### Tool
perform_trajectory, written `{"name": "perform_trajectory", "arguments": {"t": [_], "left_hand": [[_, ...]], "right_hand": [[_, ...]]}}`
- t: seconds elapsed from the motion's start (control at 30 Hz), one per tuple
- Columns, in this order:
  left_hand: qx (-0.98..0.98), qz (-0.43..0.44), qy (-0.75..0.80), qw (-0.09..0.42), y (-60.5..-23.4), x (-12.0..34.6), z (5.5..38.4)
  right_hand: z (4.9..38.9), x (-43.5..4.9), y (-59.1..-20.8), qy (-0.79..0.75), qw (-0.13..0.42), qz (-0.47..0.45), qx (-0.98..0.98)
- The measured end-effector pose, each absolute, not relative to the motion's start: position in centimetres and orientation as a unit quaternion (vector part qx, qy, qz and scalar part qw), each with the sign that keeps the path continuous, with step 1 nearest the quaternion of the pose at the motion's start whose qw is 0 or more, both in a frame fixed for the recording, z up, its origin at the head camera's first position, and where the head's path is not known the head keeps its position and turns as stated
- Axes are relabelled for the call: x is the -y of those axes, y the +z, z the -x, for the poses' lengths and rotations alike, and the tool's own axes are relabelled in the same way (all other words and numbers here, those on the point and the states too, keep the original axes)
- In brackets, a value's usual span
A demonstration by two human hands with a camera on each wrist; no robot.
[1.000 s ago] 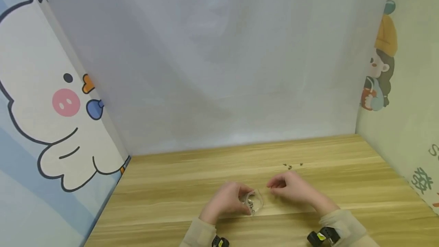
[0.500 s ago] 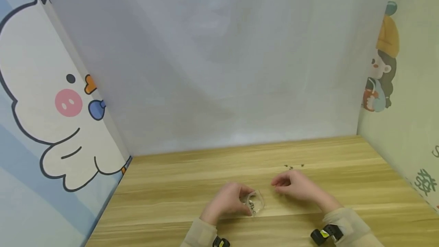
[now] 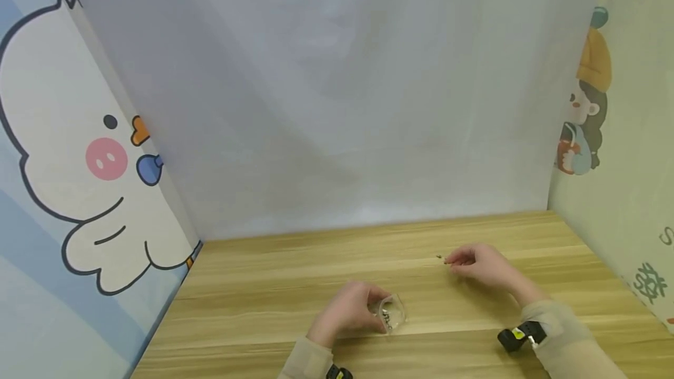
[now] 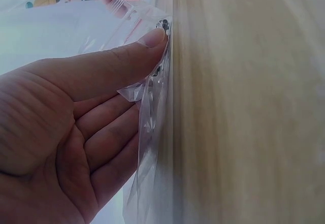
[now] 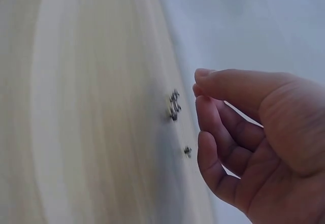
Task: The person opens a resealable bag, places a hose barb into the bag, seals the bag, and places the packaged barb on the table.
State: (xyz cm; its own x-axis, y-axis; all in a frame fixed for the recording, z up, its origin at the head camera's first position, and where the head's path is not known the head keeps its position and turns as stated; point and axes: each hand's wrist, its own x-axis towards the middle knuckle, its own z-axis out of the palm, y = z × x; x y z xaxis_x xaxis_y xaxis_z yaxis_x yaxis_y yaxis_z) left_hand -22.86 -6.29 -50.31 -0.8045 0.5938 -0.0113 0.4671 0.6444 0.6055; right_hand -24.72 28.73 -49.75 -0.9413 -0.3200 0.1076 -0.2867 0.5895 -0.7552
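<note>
My left hand (image 3: 348, 310) grips a clear zip-lock bag (image 3: 397, 312) just above or on the wooden table, its mouth spread toward the right. Several small shiny metal pieces (image 3: 387, 317) lie inside; in the left wrist view my thumb pinches the plastic (image 4: 145, 150) close to them. Farther back on the right, my right hand (image 3: 485, 266) hovers by some loose metal pieces (image 5: 174, 105), too small and blurred to name. One more piece (image 5: 187, 151) lies apart from that cluster. The right fingers are loosely bent, and nothing shows between thumb and fingertips.
The wood-grain table (image 3: 274, 285) ends at a pale cloth backdrop (image 3: 337, 104). Printed cartoon panels stand on both sides, a white bird (image 3: 63, 104) at left and a figure in an orange hat (image 3: 595, 63) at right.
My right hand has moved right and away from me, from near the bag to the loose metal pieces, hiding some of them in the head view. My left hand keeps its grip on the bag.
</note>
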Motion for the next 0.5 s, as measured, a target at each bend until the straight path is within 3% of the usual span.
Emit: {"name": "perform_trajectory", "arguments": {"t": [0.5], "left_hand": [[-0.900, -0.292, 0.305, 0.106, -50.2, 6.2, 22.8]], "right_hand": [[27.1, -32.4, -50.5, -0.373, 0.004, 0.127, -0.919]]}}
